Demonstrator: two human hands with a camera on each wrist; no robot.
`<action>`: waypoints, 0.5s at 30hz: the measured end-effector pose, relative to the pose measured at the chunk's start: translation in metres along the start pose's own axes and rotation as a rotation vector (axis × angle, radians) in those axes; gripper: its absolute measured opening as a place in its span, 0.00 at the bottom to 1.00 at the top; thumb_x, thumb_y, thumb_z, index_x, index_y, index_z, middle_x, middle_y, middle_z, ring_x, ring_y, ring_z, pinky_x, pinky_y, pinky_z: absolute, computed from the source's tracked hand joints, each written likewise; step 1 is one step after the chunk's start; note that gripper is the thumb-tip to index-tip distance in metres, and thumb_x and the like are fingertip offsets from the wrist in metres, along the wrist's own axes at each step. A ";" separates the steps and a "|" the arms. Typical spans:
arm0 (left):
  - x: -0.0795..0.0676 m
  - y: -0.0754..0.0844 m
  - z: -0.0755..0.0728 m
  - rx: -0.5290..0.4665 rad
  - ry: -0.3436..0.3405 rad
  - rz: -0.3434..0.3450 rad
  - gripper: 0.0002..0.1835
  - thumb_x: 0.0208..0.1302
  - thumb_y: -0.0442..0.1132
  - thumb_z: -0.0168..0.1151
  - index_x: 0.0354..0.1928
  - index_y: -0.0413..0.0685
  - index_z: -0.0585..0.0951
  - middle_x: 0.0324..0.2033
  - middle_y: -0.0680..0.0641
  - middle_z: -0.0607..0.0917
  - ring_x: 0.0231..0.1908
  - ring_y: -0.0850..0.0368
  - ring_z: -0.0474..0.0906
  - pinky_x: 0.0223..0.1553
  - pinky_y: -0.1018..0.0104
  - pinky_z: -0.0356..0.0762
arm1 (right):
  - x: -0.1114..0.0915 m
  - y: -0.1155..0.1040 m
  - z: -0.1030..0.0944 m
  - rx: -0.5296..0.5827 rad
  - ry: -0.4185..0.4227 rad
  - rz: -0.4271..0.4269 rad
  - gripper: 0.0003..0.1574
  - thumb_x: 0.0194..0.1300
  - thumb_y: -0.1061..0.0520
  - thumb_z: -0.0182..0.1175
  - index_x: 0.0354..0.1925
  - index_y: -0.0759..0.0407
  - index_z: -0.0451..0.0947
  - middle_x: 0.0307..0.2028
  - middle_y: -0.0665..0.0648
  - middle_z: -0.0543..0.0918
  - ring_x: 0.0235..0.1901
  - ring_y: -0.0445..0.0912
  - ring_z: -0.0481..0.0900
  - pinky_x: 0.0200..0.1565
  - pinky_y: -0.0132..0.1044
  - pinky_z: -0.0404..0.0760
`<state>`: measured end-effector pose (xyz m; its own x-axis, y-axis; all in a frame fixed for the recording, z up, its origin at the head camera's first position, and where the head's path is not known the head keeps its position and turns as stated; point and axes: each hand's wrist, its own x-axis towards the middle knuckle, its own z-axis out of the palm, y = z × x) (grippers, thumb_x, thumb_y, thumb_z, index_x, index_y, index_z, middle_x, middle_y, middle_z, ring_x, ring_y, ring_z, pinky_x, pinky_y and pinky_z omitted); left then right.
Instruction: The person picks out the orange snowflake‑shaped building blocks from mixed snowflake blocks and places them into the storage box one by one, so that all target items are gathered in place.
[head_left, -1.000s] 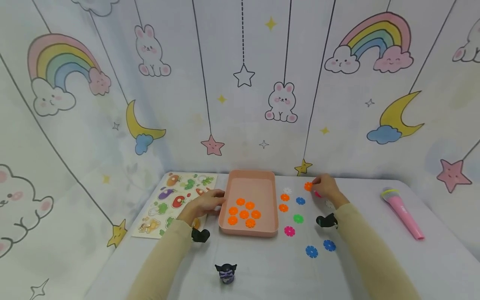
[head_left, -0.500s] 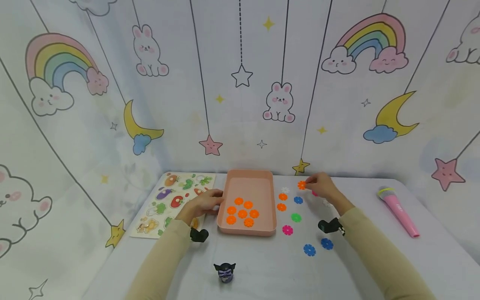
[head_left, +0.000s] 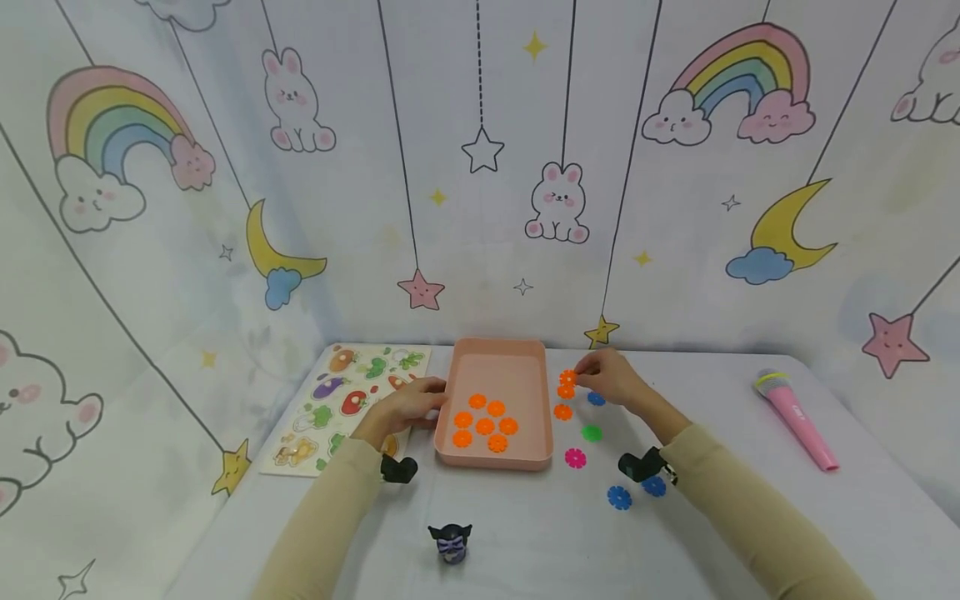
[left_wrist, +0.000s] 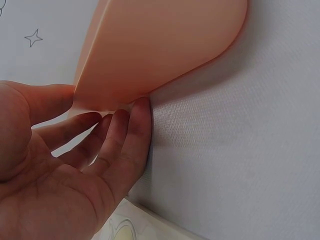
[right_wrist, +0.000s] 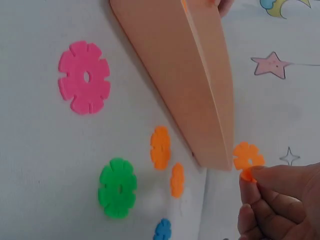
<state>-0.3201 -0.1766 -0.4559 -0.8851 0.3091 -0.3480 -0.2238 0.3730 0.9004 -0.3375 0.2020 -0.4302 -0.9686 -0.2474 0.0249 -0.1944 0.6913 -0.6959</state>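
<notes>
In the head view, my right hand (head_left: 615,385) is beside the tray's far right corner, pinching an orange flower-shaped disc (head_left: 567,377) between thumb and fingers. The right wrist view shows this notched disc (right_wrist: 248,153) raised beside the tray's corner. My left hand (head_left: 405,407) holds the left side of the pink tray (head_left: 498,358); in the left wrist view its thumb is at the rim and its fingertips meet the lower edge of the wall. Several orange discs (head_left: 485,426) lie in the tray's near half. Two orange discs (head_left: 562,412) lie on the table just right of it.
Right of the tray lie a green disc (head_left: 592,433), a pink disc (head_left: 575,457) and blue discs (head_left: 619,497). A pink toy microphone (head_left: 801,422) is farther right. A vegetable picture board (head_left: 318,435) lies under my left forearm's side; a small dark figurine (head_left: 451,543) stands in front.
My right hand has moved left with the orange disc, from the back of the table to beside the tray. My left hand and the tray have stayed in place.
</notes>
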 end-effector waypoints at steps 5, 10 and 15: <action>-0.001 0.002 0.000 0.012 0.006 -0.002 0.27 0.80 0.40 0.51 0.75 0.38 0.65 0.64 0.38 0.76 0.58 0.45 0.77 0.57 0.52 0.82 | -0.001 -0.015 0.010 0.004 -0.041 -0.039 0.11 0.70 0.61 0.64 0.46 0.67 0.84 0.39 0.59 0.86 0.39 0.51 0.81 0.44 0.42 0.85; 0.000 0.002 0.000 0.010 0.000 0.002 0.27 0.80 0.39 0.51 0.75 0.38 0.65 0.64 0.38 0.76 0.59 0.45 0.77 0.57 0.52 0.82 | 0.002 -0.027 0.021 0.011 -0.073 -0.039 0.08 0.70 0.61 0.64 0.44 0.64 0.84 0.38 0.56 0.85 0.37 0.48 0.81 0.44 0.39 0.85; 0.000 0.001 -0.001 -0.011 -0.008 0.006 0.26 0.80 0.38 0.49 0.75 0.36 0.65 0.65 0.38 0.76 0.60 0.45 0.76 0.58 0.51 0.81 | 0.006 -0.038 0.033 -0.018 -0.095 -0.098 0.04 0.67 0.64 0.65 0.40 0.64 0.83 0.35 0.55 0.84 0.36 0.47 0.80 0.42 0.38 0.85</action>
<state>-0.3205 -0.1767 -0.4551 -0.8830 0.3182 -0.3449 -0.2232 0.3617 0.9052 -0.3313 0.1522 -0.4274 -0.9261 -0.3766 0.0234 -0.2908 0.6728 -0.6803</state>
